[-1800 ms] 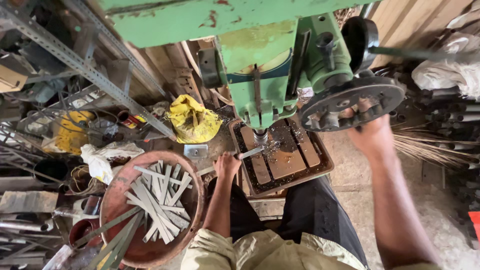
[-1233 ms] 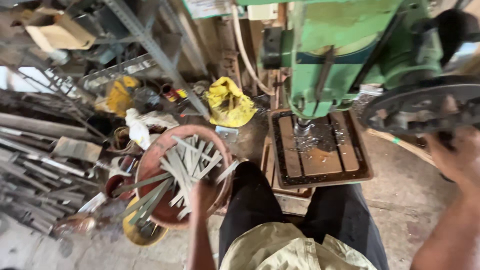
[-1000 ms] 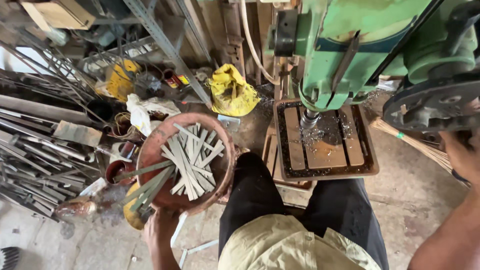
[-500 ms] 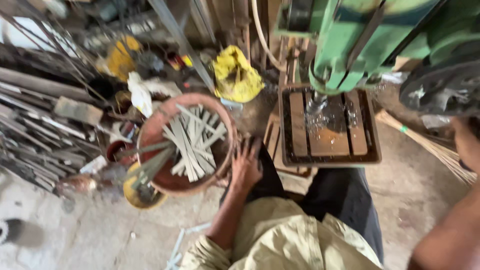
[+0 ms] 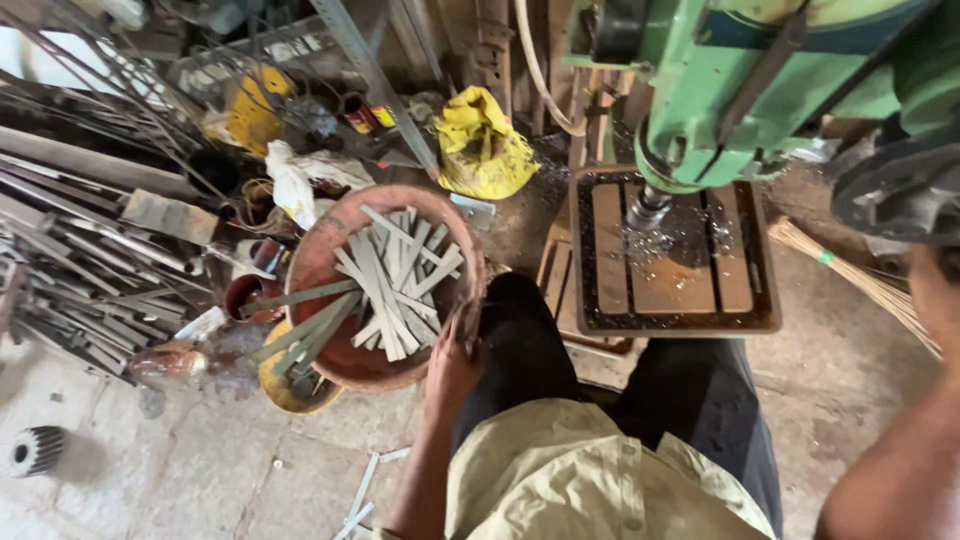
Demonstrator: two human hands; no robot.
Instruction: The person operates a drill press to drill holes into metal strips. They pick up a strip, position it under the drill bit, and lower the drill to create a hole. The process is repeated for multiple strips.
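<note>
Head view: one left hand [image 5: 450, 365] grips the rim of one rusty bowl [image 5: 318, 262] at 4 o'clock. About twenty flat metal strips [image 5: 385, 285] lie inside; the right hand's [image 5: 935, 290] grip cannot be told.

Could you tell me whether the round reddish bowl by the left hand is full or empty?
Partly full: flat metal strips lie criss-crossed in the bowl.

Left side: your left hand [image 5: 450, 365] sits at the bowl [image 5: 330, 250] rim, hemmed by your knee [image 5: 520, 320].
Beyond bowl: scrap bars [image 5: 90, 260] block you.
Drill table [image 5: 675, 255]: open in front; drill head [image 5: 720, 90] overhangs.
</note>
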